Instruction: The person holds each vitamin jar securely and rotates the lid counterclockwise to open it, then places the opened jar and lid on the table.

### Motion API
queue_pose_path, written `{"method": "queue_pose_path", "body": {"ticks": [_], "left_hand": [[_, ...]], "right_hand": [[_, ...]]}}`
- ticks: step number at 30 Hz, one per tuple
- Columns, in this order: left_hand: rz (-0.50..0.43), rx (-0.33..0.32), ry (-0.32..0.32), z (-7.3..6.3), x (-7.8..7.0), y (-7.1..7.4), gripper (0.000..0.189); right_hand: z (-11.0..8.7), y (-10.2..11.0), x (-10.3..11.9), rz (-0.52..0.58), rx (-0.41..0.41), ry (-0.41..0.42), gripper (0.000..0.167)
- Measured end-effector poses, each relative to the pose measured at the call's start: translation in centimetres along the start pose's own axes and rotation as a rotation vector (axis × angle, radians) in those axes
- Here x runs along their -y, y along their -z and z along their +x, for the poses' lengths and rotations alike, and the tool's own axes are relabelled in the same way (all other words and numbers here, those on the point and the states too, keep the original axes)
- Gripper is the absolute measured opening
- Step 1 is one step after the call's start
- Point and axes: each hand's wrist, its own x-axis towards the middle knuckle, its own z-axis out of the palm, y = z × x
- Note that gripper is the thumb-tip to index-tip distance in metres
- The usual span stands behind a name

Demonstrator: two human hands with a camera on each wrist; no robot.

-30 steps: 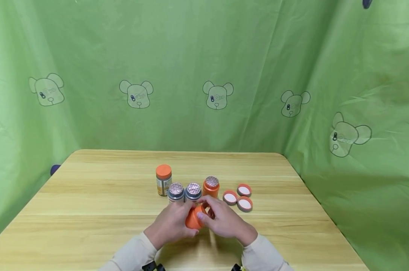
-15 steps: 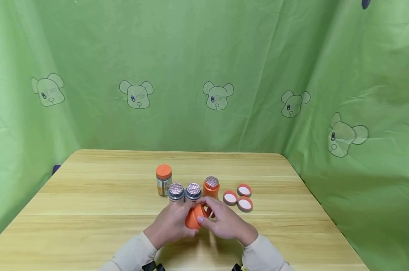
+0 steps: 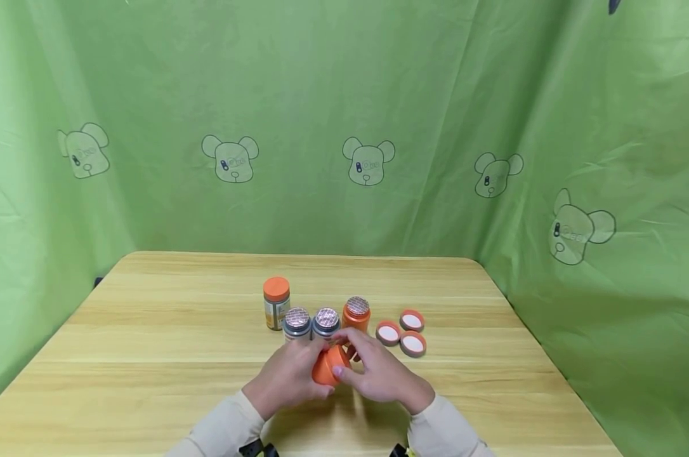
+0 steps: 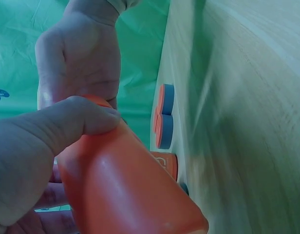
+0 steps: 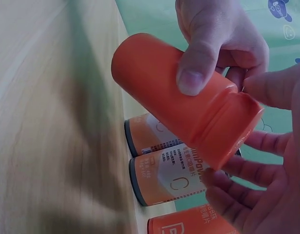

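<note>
My left hand (image 3: 287,377) grips an orange plastic bottle (image 5: 159,80) round its body and holds it tilted above the table. On the bottle's narrower end sits an orange cap (image 5: 233,131), pointing toward my right hand (image 3: 381,374). The right hand's thumb and fingers hold the cap from either side, as the right wrist view shows. In the left wrist view the bottle's smooth body (image 4: 121,180) fills the lower middle and hides most of the cap.
Behind the hands stand two grey bottles (image 3: 297,318) (image 3: 326,319) and an orange bottle (image 3: 356,312), all foil-sealed. A bottle with an orange cap (image 3: 276,301) stands left of them. Three upturned caps (image 3: 413,344) lie to the right on the wooden table (image 3: 179,317).
The right thumb has shifted slightly toward me over the cap, and the right fingers have moved a little. The left hand and the bottle stay nearly where they were.
</note>
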Motion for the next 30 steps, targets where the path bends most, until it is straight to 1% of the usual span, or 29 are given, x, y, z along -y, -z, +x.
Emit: {"method": "queue_pose_path", "body": {"ticks": [2, 7, 9, 16, 22, 30], "left_hand": [[0.0, -0.003, -0.002, 0.02, 0.0, 0.04, 0.053], [0.004, -0.006, -0.007, 0.02, 0.02, 0.11, 0.054], [0.004, -0.001, -0.003, 0.02, 0.05, 0.15, 0.054], [0.007, 0.011, 0.008, 0.04, 0.1, 0.29, 0.055], [-0.001, 0.012, 0.0, 0.11, 0.07, 0.31, 0.052], [0.016, 0.003, -0.006, 0.09, 0.09, 0.3, 0.056]], "right_hand": [[0.06, -0.03, 0.02, -0.016, -0.007, -0.016, 0.04], [0.22, -0.08, 0.12, -0.015, -0.002, -0.066, 0.042], [0.25, -0.09, 0.11, -0.007, 0.005, -0.061, 0.042], [0.26, 0.0, -0.07, 0.011, 0.032, -0.006, 0.045], [0.4, -0.14, -0.12, -0.02, 0.026, -0.026, 0.043], [0.43, -0.14, -0.05, -0.008, 0.036, -0.053, 0.046]]}}
